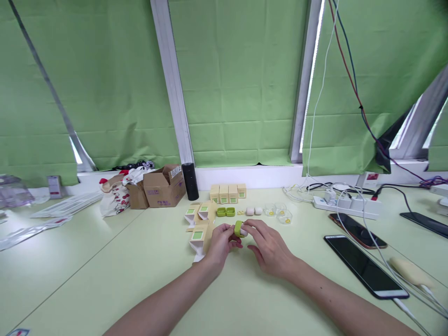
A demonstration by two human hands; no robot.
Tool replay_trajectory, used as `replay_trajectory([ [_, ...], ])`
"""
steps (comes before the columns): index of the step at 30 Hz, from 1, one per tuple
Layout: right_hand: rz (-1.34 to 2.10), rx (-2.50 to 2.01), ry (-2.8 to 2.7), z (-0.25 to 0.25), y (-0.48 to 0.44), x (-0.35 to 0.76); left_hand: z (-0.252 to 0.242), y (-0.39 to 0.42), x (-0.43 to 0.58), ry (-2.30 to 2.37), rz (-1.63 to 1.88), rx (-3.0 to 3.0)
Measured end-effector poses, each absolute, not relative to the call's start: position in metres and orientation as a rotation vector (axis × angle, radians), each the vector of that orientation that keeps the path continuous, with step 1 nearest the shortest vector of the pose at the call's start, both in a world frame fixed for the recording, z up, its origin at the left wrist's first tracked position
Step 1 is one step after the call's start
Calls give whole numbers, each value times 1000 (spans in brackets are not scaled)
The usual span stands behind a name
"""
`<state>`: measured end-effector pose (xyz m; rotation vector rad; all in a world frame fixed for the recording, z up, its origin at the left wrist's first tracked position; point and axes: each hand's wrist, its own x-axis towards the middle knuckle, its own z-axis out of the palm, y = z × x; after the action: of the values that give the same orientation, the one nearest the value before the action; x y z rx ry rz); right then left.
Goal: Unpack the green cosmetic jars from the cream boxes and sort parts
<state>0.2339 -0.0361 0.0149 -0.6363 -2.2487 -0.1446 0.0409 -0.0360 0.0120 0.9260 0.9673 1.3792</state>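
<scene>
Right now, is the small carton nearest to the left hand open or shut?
Open: the small carton has its white flaps sticking out, unfolded.

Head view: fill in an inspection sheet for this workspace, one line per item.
Surface: pale green table, seam running across its left part.
Job's things: green case in hand, with a white piece at its side; beyond, two green square trays, clear containers and small cardboard boxes.
Clutter: open carton, black cylinder, white-edged phone.
Hands: left hand holds the case; right hand has fingertips at the white piece, thumb apart.
Cables: white charging cable at the phone; white power strip behind, leads tangled around it.
Surroundings: green blinds over the windows.
</scene>
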Motion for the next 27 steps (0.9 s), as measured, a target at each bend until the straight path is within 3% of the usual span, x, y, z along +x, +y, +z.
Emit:
replay_trajectory([
  [17,-5,-562,-2131,8,-27,237,17,-41,46,916,1232,924],
  [27,686,-651,-1762,13,-23,235,20,-41,43,961,1187,1008],
])
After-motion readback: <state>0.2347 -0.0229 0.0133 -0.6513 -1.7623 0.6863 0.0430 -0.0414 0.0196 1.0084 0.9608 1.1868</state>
